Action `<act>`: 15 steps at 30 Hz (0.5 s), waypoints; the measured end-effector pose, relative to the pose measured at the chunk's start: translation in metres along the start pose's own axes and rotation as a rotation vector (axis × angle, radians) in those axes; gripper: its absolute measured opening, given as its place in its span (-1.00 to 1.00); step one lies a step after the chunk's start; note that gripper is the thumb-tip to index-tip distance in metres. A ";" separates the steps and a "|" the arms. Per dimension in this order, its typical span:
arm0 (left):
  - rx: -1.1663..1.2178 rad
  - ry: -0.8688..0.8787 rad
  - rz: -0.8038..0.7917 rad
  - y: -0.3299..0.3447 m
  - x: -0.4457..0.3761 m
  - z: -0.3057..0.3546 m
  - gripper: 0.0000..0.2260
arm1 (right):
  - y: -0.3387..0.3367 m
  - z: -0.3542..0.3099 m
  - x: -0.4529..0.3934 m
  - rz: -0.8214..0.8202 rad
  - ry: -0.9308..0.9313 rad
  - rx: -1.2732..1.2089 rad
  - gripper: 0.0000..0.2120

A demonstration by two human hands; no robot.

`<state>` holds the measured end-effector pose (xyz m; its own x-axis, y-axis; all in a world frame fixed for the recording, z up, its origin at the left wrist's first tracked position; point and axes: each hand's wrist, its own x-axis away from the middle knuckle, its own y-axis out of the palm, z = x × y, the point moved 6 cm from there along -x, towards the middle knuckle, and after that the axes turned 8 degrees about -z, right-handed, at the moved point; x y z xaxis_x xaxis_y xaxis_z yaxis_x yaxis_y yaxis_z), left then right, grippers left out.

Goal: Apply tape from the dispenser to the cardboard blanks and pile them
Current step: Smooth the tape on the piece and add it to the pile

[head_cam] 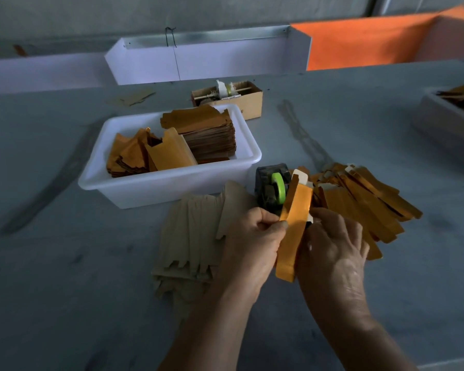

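Gold blank: a long folded gold-orange cardboard blank (pixel 295 231) is held upright between both hands, above the near middle of the grey tabletop (pixel 65 263).
Left hand: the left hand (pixel 252 242) pinches the blank's left edge, fingers curled in against the thumb.
Right hand: the right hand (pixel 332 253) grips the blank's right edge from behind; its fingers curl round the card, and their tips are hidden.
Tape dispenser: a dark tape dispenser (pixel 271 188) with a lime-green roll stands just behind the hands, touching or nearly touching the blank's upper end.
Finished pile: a loose heap of gold blanks (pixel 364 199) lies to the right of the dispenser, fanned toward the tabletop's right edge.
Unworked stack: a stack of plain brown blanks (pixel 190 236) lies face down left of the hands.
White tub: a white plastic tub (pixel 169 183) behind that stack holds more gold blanks, some stacked flat, some leaning.
Far side: a small open cardboard box (pixel 241 97) sits behind the tub, near the tabletop's far edge.
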<state>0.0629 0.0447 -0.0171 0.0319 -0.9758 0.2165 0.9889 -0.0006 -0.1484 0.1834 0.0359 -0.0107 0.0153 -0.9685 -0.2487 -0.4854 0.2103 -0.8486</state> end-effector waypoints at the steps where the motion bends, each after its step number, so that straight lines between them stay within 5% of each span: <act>1: 0.008 -0.004 -0.004 0.000 0.000 0.001 -0.91 | -0.003 -0.002 0.000 0.011 -0.029 0.044 -0.89; 4: 0.026 -0.025 -0.025 -0.001 0.000 0.003 -0.91 | -0.017 0.006 -0.003 0.002 0.023 -0.154 -0.96; 9: 0.127 -0.049 -0.068 -0.002 0.008 0.002 -0.90 | -0.029 0.020 -0.006 -0.268 0.214 -0.838 -0.89; 15: 0.197 -0.069 -0.095 -0.002 0.021 0.004 -0.90 | -0.040 -0.008 -0.007 -0.418 -0.060 -0.717 -0.90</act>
<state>0.0621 0.0252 -0.0079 -0.0594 -0.9561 0.2869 0.9970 -0.0423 0.0655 0.1959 0.0330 0.0283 0.3545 -0.9348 -0.0209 -0.8683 -0.3209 -0.3782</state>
